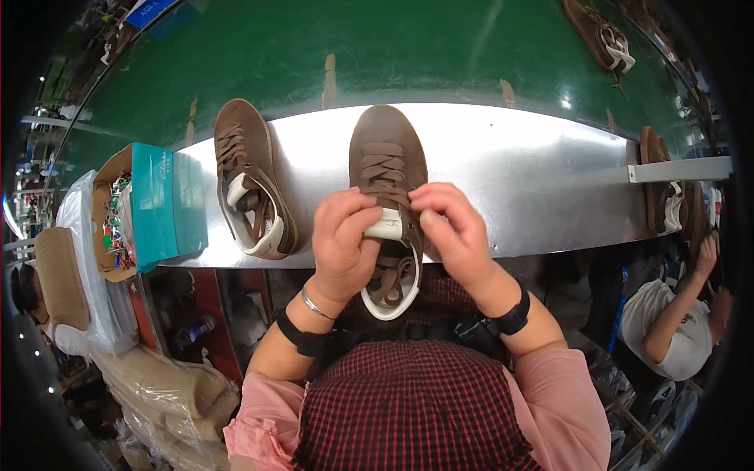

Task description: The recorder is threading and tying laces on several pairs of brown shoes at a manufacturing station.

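A brown leather sneaker [385,125] lies in front of me with its toe pointing away. Brown laces run through its upper part, and the lining and tongue label are white. My left hand [344,239] is closed at the left eyelet edge, its fingers curled over the white tongue [386,225]. On the other side, my right hand [453,229] is closed in a pinch at the upper right eyelets, by the lace. What lies between its fingertips is too small to make out. Loose lace [390,284] rests inside the shoe's opening.
Left of me, a second brown sneaker [250,149] stands on the metal ledge [518,173]. A teal box [153,208] of small colourful pieces is beside it. Beyond runs a green conveyor surface [424,47] carrying another shoe [601,39]. A co-worker [667,326] is at the right.
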{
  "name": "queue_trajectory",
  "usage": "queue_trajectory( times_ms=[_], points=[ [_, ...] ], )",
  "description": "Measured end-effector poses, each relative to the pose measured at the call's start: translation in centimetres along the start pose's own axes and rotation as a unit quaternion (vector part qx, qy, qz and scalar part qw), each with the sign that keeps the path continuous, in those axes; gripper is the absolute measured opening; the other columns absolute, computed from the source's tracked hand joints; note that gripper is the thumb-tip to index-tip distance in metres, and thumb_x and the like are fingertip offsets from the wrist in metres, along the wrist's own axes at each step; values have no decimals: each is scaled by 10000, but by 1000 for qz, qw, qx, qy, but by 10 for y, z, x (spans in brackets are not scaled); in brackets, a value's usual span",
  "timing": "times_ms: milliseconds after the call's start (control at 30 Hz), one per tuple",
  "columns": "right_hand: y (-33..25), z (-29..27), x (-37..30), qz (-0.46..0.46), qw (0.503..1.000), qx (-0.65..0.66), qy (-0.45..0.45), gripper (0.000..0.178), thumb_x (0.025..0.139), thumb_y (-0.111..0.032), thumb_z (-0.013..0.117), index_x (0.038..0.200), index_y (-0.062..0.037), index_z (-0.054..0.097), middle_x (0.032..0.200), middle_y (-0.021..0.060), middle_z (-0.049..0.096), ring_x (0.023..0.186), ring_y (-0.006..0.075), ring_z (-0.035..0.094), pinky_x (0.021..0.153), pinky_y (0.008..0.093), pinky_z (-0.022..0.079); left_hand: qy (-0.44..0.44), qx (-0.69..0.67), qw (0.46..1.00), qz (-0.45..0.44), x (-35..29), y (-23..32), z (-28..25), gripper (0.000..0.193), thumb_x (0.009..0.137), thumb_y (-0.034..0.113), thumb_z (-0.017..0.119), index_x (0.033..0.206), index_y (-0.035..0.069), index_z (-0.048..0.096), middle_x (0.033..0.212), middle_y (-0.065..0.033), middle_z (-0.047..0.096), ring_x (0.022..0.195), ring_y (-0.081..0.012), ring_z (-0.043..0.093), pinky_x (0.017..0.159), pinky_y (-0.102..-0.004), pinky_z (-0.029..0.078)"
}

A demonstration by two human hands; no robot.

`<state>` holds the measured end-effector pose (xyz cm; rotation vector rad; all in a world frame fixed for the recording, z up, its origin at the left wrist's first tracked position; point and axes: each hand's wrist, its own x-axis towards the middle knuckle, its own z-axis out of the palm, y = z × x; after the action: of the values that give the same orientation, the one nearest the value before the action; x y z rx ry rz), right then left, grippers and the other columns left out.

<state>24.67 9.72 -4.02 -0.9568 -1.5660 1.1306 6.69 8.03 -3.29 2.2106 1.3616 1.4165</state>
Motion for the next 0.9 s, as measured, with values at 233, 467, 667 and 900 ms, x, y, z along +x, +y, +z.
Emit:
queue_trajectory(
  times_ms=[233, 467, 667, 900],
  points=[
    [-12, 1, 81, 168, 974, -103, -112, 250, 724, -152, 696, 921, -34, 598, 810, 51, 548, 734, 146, 537, 658, 271, 459, 5, 0, 1000, -1, -2, 4, 3, 360, 575, -113, 570, 905, 31, 584, 949, -113, 587, 925, -337, 556, 860, -428, 458],
    [-33, 3, 107, 122, 868, -360, -318, 157, 697, -102, 620, 834, -40, 575, 869, 155, 579, 784, 314, 578, 674, 382, 474, 26, 7, 1000, -10, -7, 9, 9, 356, 608, -129, 546, 926, 30, 580, 970, -123, 592, 961, -332, 561, 870, -419, 449],
    [-45, 21, 106, 3, 788, -456, -414, 112, 757, -78, 551, 848, -72, 615, 922, 111, 580, 841, 304, 600, 694, 402, 482, 65, -13, 997, -31, -13, 4, 12, 328, 638, -129, 569, 925, 28, 581, 965, -123, 599, 956, -326, 572, 862, -411, 453],
    [-24, -6, 87, -55, 904, -315, -283, 111, 777, -42, 527, 849, -38, 613, 948, 97, 532, 808, 261, 580, 717, 345, 478, 82, -45, 996, -3, -4, 0, 13, 313, 636, -111, 595, 914, 34, 585, 963, -116, 602, 928, -324, 575, 834, -392, 461]
  ],
)
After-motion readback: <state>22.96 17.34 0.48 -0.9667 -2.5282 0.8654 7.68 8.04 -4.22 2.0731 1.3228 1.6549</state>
